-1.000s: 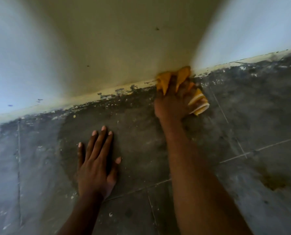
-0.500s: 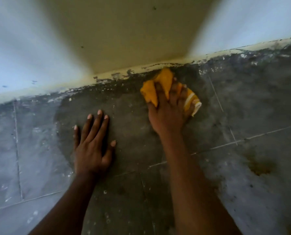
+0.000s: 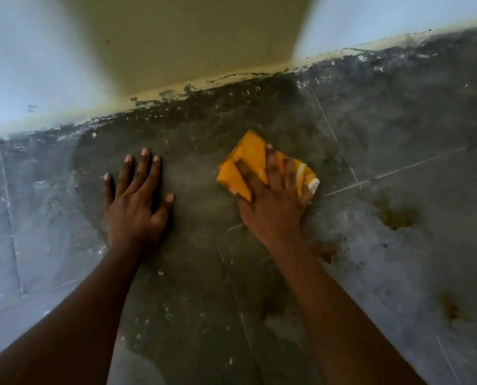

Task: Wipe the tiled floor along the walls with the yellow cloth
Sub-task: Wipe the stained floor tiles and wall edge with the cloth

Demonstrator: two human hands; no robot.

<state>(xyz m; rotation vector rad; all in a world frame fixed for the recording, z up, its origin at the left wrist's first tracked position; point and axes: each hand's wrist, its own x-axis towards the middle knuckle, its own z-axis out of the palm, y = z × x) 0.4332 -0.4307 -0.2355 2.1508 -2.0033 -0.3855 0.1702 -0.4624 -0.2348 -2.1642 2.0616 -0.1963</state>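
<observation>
Two hands down: left hand (image 3: 136, 207) spread flat, bracing on tiled floor (image 3: 398, 129). Right hand (image 3: 270, 207) grips bunched yellow cloth (image 3: 245, 165), near of wall (image 3: 204, 43) edge. Mid-wipe; next probably push far toward grimy skirting.

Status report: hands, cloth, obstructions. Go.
Left hand flat on floor, bracing. Right hand pressing cloth to tile, short of wall. Nothing in the way; brown stains right.

head view, looking steeply down, close over floor (image 3: 398, 134), wall (image 3: 190, 37) ahead
</observation>
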